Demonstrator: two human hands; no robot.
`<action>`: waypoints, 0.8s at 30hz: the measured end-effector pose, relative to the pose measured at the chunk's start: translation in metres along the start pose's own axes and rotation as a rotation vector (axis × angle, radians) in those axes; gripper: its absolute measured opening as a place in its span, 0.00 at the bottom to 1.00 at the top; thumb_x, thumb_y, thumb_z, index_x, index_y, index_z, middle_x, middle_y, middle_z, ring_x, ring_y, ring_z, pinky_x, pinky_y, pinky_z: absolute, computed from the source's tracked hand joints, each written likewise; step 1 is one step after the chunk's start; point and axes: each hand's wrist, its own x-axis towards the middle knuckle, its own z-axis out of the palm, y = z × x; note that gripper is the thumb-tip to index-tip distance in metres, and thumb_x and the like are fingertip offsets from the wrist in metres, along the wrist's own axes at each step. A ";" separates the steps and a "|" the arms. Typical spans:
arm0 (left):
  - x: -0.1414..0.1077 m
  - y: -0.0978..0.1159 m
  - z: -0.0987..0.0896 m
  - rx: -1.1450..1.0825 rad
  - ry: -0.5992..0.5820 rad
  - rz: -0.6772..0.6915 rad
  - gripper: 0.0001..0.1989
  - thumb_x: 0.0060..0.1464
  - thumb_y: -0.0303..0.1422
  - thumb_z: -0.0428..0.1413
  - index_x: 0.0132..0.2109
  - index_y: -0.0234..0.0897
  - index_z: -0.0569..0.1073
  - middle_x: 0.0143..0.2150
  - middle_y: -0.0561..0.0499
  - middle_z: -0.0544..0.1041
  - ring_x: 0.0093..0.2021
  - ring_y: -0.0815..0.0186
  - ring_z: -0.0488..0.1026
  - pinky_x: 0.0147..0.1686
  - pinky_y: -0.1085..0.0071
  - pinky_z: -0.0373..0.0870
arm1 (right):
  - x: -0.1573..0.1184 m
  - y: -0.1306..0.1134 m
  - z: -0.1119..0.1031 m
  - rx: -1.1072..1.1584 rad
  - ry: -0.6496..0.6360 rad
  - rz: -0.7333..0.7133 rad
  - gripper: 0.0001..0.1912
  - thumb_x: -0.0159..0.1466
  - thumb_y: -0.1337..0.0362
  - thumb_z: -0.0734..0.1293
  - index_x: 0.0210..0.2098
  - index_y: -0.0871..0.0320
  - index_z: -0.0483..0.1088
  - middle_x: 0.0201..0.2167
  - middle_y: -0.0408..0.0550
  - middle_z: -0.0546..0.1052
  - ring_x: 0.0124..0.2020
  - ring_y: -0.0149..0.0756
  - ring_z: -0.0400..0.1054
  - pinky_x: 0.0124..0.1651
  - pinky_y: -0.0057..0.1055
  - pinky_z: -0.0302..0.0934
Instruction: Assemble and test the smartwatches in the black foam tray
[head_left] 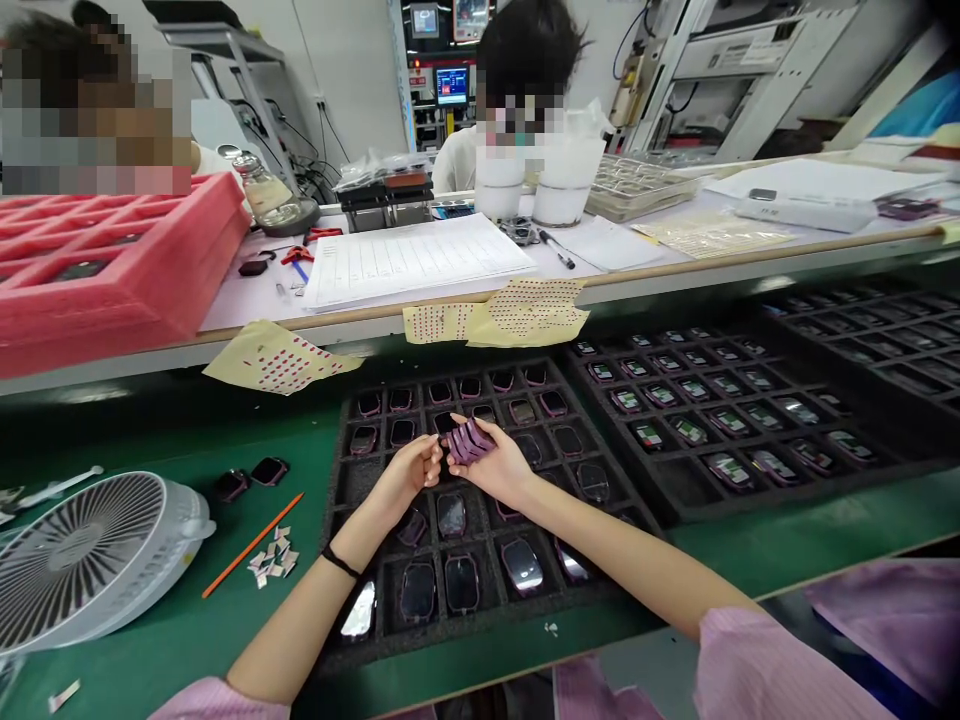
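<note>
In my right hand (504,465) is a small stack of purple watch-like cases (470,442), held on edge with the fingers around it. My left hand (415,468) is at the left end of the stack, its fingers curled together; what they pinch, if anything, is too small to tell. Both hands are above a black foam tray (487,548) whose compartments hold dark-screened watch cases (418,590). Some compartments of this tray hold nothing.
More black foam trays (675,490) with watch parts lie to the right. On the green bench are a white fan (90,560), an orange stick (253,545) and two watch cases (269,471). A raised shelf bears a pink foam tray (165,260), papers (420,258) and cups. Two people sit beyond.
</note>
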 end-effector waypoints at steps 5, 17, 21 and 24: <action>0.000 0.002 0.000 -0.028 0.010 0.000 0.11 0.48 0.34 0.57 0.27 0.34 0.64 0.23 0.57 0.63 0.18 0.77 0.57 0.17 0.78 0.53 | 0.000 -0.001 0.000 -0.008 0.007 0.010 0.15 0.65 0.61 0.55 0.48 0.58 0.64 0.31 0.51 0.76 0.27 0.38 0.70 0.32 0.34 0.62; -0.002 0.008 0.000 -0.026 0.047 -0.014 0.11 0.50 0.34 0.55 0.26 0.32 0.66 0.22 0.56 0.63 0.17 0.77 0.57 0.17 0.78 0.53 | 0.003 -0.002 0.002 0.024 0.014 0.016 0.15 0.64 0.59 0.56 0.48 0.57 0.62 0.29 0.50 0.76 0.25 0.39 0.71 0.31 0.34 0.61; 0.001 0.010 -0.005 -0.024 0.102 0.005 0.11 0.45 0.35 0.60 0.25 0.33 0.67 0.21 0.56 0.63 0.16 0.76 0.56 0.16 0.78 0.54 | 0.013 0.001 -0.010 0.036 -0.013 0.045 0.17 0.60 0.55 0.57 0.46 0.55 0.62 0.27 0.49 0.76 0.23 0.40 0.71 0.28 0.34 0.60; 0.013 0.009 -0.017 0.014 0.148 -0.008 0.14 0.38 0.38 0.63 0.24 0.34 0.68 0.22 0.55 0.64 0.17 0.75 0.57 0.16 0.76 0.56 | 0.036 0.003 -0.024 0.022 -0.098 0.057 0.19 0.54 0.51 0.59 0.42 0.53 0.64 0.26 0.47 0.76 0.24 0.42 0.72 0.27 0.35 0.61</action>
